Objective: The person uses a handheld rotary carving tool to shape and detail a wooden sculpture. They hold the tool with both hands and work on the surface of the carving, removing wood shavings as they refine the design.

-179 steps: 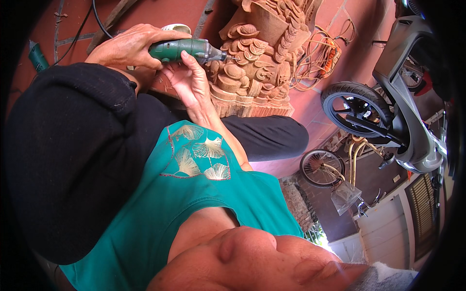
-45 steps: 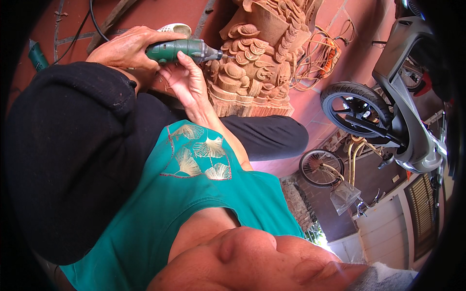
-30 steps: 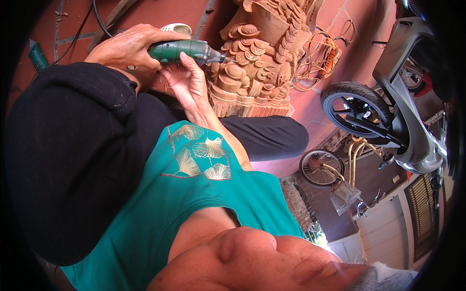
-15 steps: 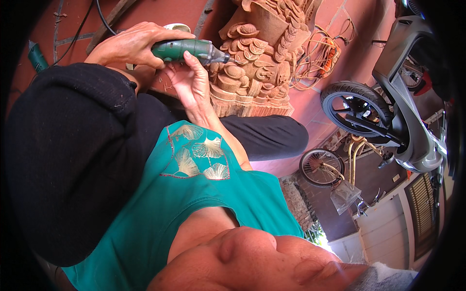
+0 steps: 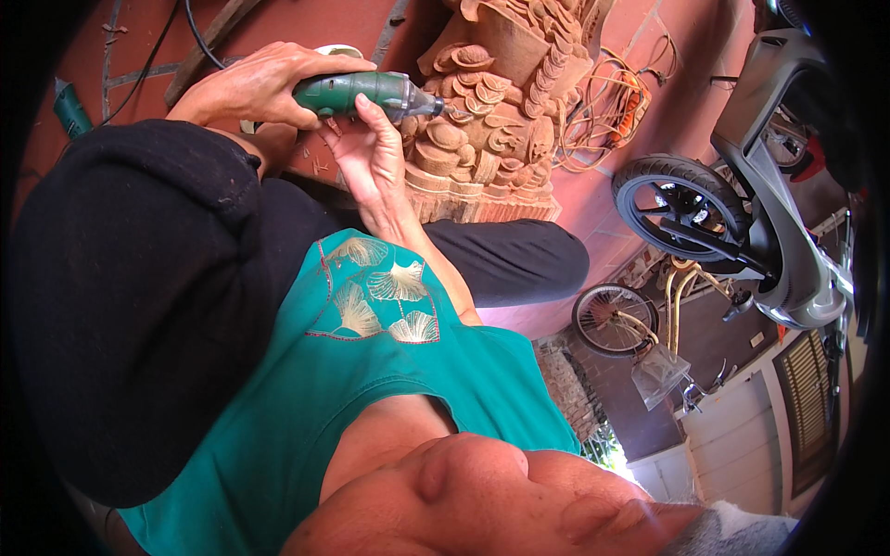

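A green rotary tool (image 5: 348, 93) with a grey nose lies across both my hands, pointing right. My left hand (image 5: 264, 83) is closed round its rear end, back of the hand upward. Palm turned up, my right hand (image 5: 374, 165) grips the body nearer the nose; its thumb presses the near side while the other fingers are partly hidden beneath. The tool's thin bit meets a brown wood carving (image 5: 491, 102) of piled rounded shapes and leaf-like scales. Whether the bit touches the wood I cannot tell. The carving stands on a rough block base (image 5: 482, 206).
Another green tool (image 5: 70, 109) lies at far left near black cords. Behind my left hand are a wooden bar (image 5: 209, 51) and a white round rim (image 5: 339, 52). An orange cord bundle (image 5: 630, 111) lies right of the carving. A motorbike (image 5: 774, 185) and bicycle (image 5: 616, 320) stand further right.
The rotary tool has shifted slightly to the right, with both hands moving along with it. Its bit now shows more clearly against the carving, which has stayed in place.
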Action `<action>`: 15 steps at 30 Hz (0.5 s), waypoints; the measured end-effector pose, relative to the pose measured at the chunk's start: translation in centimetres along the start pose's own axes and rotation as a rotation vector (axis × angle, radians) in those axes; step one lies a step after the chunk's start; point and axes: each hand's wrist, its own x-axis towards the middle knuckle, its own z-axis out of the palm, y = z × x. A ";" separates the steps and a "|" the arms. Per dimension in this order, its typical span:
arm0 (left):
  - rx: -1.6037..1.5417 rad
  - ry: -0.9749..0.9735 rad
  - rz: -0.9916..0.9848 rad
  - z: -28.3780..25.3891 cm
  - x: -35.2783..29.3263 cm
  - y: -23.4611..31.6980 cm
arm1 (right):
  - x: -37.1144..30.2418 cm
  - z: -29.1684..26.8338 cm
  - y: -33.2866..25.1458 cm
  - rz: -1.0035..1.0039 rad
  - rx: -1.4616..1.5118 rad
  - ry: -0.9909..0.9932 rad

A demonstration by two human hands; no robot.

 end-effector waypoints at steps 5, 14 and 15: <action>-0.057 -0.095 -0.210 -0.9 -0.2 1.8 | 0.1 -0.2 0.2 0.014 -0.009 0.010; -0.050 -0.092 -0.241 -1.1 -0.5 2.1 | 0.3 -0.7 0.7 0.069 0.058 0.009; -0.045 -0.093 -0.247 -1.1 -0.5 2.2 | 0.3 -0.7 0.7 0.070 0.058 0.009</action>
